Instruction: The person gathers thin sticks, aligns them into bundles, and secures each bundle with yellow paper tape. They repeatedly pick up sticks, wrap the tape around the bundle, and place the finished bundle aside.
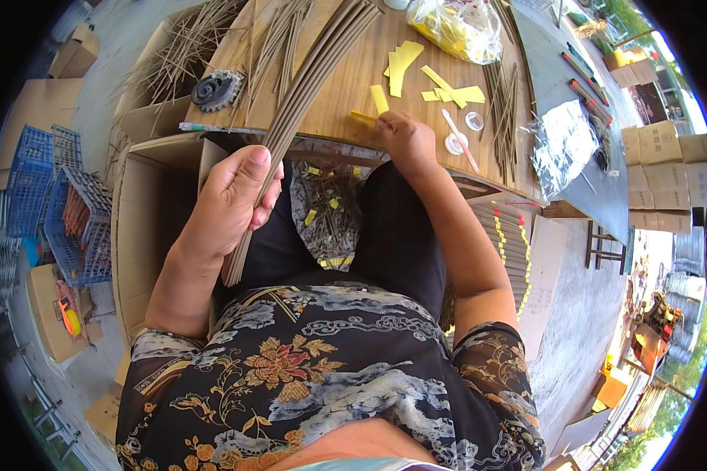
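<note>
My left hand (pixel 239 188) is wrapped round a bundle of long, thin brown incense sticks (pixel 310 86). The bundle slants from near my lap up over the table, its far end spreading slightly. At the table's near edge, my right hand (pixel 408 145) is closed, its fingertips on a yellow paper strip (pixel 361 118); part of that strip is hidden by the fingers. Another short yellow strip (pixel 379 98) lies just beyond the fingertips. Farther back are a fanned stack of yellow strips (pixel 403 67) and several loose yellow strips (pixel 452 93).
Loose sticks (pixel 504 118) lie on the wooden table (pixel 330 102), near a small white brush (pixel 459 140) and a round lid (pixel 474 120). A clear bag (pixel 459 31) sits at the back. A black toothed wheel (pixel 216 90) is at the left edge, beside cardboard boxes (pixel 157 204).
</note>
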`<state>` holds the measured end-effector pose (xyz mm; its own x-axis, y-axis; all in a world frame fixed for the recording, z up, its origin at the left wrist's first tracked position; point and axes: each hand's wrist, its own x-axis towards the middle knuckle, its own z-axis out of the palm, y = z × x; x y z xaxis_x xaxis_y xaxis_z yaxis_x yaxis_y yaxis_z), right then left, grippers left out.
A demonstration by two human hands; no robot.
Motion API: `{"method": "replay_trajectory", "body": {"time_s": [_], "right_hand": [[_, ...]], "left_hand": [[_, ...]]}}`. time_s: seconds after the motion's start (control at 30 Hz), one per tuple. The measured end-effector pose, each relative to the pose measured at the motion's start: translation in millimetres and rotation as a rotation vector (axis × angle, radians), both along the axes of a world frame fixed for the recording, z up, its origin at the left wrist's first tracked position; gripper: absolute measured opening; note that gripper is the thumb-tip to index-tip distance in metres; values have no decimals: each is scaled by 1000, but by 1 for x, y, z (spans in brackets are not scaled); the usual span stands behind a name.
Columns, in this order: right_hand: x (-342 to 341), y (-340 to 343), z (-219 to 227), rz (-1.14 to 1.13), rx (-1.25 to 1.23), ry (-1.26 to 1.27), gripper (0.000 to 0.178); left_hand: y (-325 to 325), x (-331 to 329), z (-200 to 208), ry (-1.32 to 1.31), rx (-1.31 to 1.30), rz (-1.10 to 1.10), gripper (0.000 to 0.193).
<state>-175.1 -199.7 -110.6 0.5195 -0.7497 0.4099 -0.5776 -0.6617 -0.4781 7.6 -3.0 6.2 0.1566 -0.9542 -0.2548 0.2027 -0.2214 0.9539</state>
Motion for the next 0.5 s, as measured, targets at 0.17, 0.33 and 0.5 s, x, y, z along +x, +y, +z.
{"method": "replay_trajectory", "body": {"time_s": [0.17,0.33,0.5], "right_hand": [[10,-22,23,-175,151,-275,10],[7,-4,38,-131,589,-565,19],[8,-19,43,-283,319,-214,23]], "left_hand": [[-1,-6,2,6,11,-24,39],[0,-6,1,37,-17,-8,35],[2,-11,5,71,12,-23,35]]}}
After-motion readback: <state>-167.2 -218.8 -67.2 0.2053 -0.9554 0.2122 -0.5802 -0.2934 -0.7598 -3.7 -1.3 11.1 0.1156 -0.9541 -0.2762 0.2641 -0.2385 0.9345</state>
